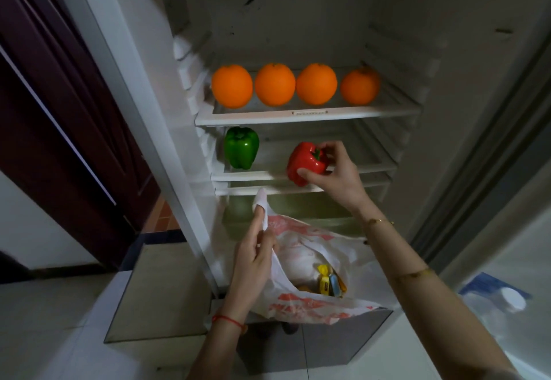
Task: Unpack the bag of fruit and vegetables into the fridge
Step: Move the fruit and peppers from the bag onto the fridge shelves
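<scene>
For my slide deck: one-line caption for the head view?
Right hand places red pepper on fridge shelf; left hand holds bag.

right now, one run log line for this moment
right hand holds red pepper at second shelf | left hand holds bag open | green pepper shelved

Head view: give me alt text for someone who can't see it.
The right hand holds a red pepper at the fridge's second shelf, where a green pepper stands. Four oranges line the shelf above. The left hand holds open a plastic bag with items left inside.
</scene>
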The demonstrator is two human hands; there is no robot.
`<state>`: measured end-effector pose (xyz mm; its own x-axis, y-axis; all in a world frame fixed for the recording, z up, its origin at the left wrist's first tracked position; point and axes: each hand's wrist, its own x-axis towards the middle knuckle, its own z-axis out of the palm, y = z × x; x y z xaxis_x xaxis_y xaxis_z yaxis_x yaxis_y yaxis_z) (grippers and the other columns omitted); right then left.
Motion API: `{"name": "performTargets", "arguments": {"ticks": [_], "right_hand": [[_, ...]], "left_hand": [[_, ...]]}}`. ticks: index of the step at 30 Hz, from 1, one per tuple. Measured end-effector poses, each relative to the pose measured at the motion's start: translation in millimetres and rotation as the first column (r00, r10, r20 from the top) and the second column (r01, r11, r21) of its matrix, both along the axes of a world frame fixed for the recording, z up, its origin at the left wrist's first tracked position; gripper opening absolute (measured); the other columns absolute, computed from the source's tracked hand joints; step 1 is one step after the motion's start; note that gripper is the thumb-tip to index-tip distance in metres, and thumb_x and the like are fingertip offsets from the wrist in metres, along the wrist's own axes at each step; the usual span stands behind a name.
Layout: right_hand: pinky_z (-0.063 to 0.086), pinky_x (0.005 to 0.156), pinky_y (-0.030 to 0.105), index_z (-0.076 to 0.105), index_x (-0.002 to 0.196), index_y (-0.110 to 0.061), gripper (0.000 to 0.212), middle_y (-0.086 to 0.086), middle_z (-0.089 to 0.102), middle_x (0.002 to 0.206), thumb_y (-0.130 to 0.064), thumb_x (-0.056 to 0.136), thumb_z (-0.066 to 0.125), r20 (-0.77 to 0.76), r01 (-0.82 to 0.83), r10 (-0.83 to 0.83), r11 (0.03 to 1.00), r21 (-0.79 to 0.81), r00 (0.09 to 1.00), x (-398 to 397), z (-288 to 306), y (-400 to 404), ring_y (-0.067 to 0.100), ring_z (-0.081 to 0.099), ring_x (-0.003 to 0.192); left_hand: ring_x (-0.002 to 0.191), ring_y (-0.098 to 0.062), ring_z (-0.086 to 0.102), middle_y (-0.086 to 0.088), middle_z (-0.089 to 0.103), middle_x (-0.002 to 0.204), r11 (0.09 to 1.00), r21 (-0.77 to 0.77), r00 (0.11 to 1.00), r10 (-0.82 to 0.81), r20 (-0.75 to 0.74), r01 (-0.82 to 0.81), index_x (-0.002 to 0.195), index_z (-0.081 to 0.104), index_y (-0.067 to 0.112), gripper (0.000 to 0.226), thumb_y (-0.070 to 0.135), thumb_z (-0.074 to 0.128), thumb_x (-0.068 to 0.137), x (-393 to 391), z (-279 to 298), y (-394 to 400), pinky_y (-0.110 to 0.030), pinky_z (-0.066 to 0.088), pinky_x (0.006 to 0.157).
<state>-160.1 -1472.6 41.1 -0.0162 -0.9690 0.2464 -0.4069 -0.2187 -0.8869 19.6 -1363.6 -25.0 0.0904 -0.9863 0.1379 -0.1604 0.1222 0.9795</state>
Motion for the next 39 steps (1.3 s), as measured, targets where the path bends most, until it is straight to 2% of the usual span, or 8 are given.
{"name": "performTargets", "arguments": {"ticks": [4,6,11,20,23,27,32,39], "right_hand": [[0.05,0.096,0.032,0.043,0.129,-0.011,0.073,0.007,0.054,0.129,-0.022,0.071,0.085,-0.052,-0.007,0.006,1.0,-0.014,0.999,24.0,3.3,-35.1,0.022,0.055,0.116],[0.05,0.101,0.039,0.041,0.131,-0.01,0.076,0.01,0.054,0.131,-0.02,0.07,0.085,-0.064,-0.013,0.012,1.0,-0.019,0.998,34.7,0.9,-50.2,0.026,0.056,0.119],[0.048,0.104,0.037,0.041,0.133,-0.01,0.075,0.01,0.051,0.135,-0.014,0.072,0.083,-0.049,-0.035,0.034,0.999,-0.016,0.998,52.9,-5.8,-75.9,0.026,0.052,0.125],[0.044,0.106,0.035,0.033,0.143,-0.009,0.085,0.011,0.048,0.141,-0.013,0.074,0.082,0.011,-0.051,0.05,0.998,0.037,0.999,49.2,-19.6,-76.0,0.024,0.05,0.127],[0.04,0.103,0.029,0.035,0.141,-0.009,0.081,0.008,0.047,0.142,-0.02,0.076,0.082,0.005,0.001,-0.001,0.999,0.035,1.0,38.6,-16.8,-58.9,0.02,0.048,0.125],[0.054,0.09,0.035,0.063,0.103,-0.013,0.021,0.0,0.068,0.102,-0.022,0.085,0.071,-0.007,0.088,-0.089,0.995,-0.053,0.996,13.9,-14.9,-21.8,0.016,0.064,0.095],[0.053,0.07,0.027,0.068,0.074,-0.003,0.024,0.01,0.069,0.072,-0.012,0.095,0.06,0.052,-0.243,0.238,0.961,0.133,0.97,-12.0,-36.3,35.7,0.013,0.063,0.067],[0.057,0.085,0.026,0.075,0.102,-0.007,0.018,0.007,0.074,0.103,-0.019,0.091,0.066,-0.173,-0.337,0.509,0.75,0.569,0.843,-24.9,-106.7,62.9,0.017,0.07,0.093]], "left_hand": [[0.067,-0.013,0.051,-0.011,0.051,0.073,1.0,0.024,1.0,0.019,0.019,-0.019,0.148,0.036,0.024,0.05,0.008,0.042,0.1,-0.8,3.5,-0.1,-0.019,0.043,0.064],[0.103,-0.024,0.062,-0.022,0.063,0.113,0.999,0.051,0.999,0.014,0.034,-0.016,0.149,0.032,0.026,0.051,0.014,0.042,0.101,-0.1,4.4,-0.6,-0.027,0.049,0.086],[0.131,-0.046,0.034,-0.033,0.034,0.139,0.997,0.081,0.999,-0.001,0.036,-0.001,0.149,0.029,0.03,0.05,0.019,0.041,0.102,2.8,6.3,-2.2,-0.055,0.034,0.108],[0.14,-0.014,0.035,-0.001,0.037,0.154,0.997,0.081,0.999,0.001,-0.038,0.002,0.149,0.029,0.026,0.05,0.018,0.042,0.102,3.8,11.1,-0.5,-0.028,0.032,0.114],[0.13,-0.017,0.048,-0.015,0.052,0.138,0.997,0.071,0.999,-0.009,-0.043,0.012,0.149,0.029,0.025,0.05,0.018,0.042,0.101,1.5,9.5,0.8,-0.033,0.04,0.109],[0.061,-0.001,0.047,-0.003,0.046,0.07,1.0,0.019,0.999,0.01,-0.04,-0.009,0.146,0.034,0.027,0.05,0.008,0.042,0.1,-1.7,5.0,6.8,-0.015,0.043,0.063],[0.06,-0.011,0.041,-0.006,0.04,0.064,0.999,-0.039,0.999,0.026,-0.034,-0.027,0.131,0.046,0.04,0.051,0.001,0.041,0.099,-1.3,-2.9,12.7,-0.021,0.041,0.063],[0.059,-0.012,0.041,-0.005,0.04,0.063,1.0,0.013,1.0,0.012,-0.009,-0.011,0.138,0.046,0.003,0.038,0.003,0.04,0.1,-0.8,-11.6,25.7,-0.023,0.042,0.064]]}}
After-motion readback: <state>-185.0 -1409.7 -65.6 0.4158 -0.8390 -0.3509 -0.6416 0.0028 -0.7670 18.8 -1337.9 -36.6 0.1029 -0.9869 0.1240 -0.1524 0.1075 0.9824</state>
